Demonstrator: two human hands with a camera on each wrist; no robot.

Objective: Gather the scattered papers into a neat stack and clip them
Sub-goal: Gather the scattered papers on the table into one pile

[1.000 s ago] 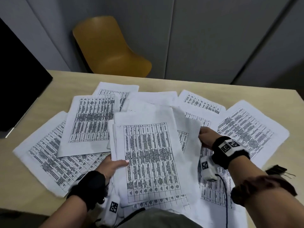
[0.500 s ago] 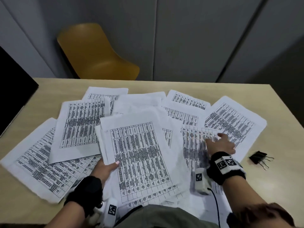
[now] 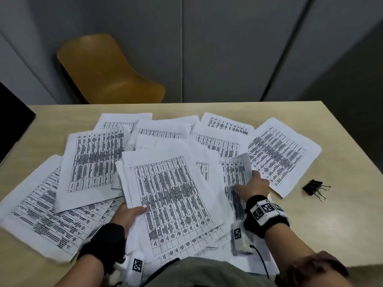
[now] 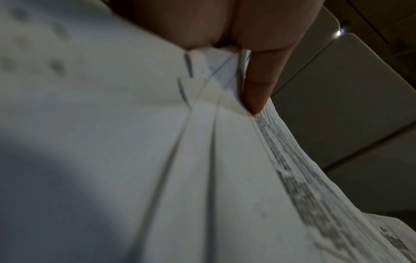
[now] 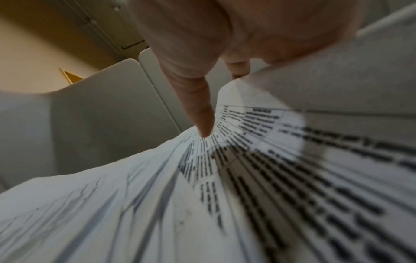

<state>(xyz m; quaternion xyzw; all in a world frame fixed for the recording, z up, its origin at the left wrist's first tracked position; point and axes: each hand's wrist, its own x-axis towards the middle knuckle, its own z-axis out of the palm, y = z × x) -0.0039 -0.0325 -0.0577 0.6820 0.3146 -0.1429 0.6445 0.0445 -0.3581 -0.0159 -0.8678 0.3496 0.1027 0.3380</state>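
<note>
Nearest you: your left hand (image 3: 129,214), in a black wrist strap, pinches the near-left edge of a small gathered bundle of white printed table sheets (image 3: 174,199); the thumb lies on top and the fingers go under. The left wrist view shows that thumb (image 4: 258,89) pressed on several offset sheet edges.

To the right: your right hand (image 3: 256,188), wearing a black band with square coded markers, grips one lifted white printed sheet (image 3: 235,172). Its thumb presses the printed face and the fingers curl behind the far-right edge, so the sheet's right side curls up. The right wrist view shows the thumb tip (image 5: 203,122) on the table print.

Around and beyond: the remaining loose white printed sheets (image 3: 95,158) lie fanned and overlapping across the light wooden table (image 3: 342,224), from the near left to the far right.

Right of the papers: one black binder clip with wire handles (image 3: 314,188) lies on bare table, apart from the nearest sheet and from your right hand.

Far side: a mustard-yellow moulded chair (image 3: 107,73) stands behind the table, against grey wall panels (image 3: 228,48).
</note>
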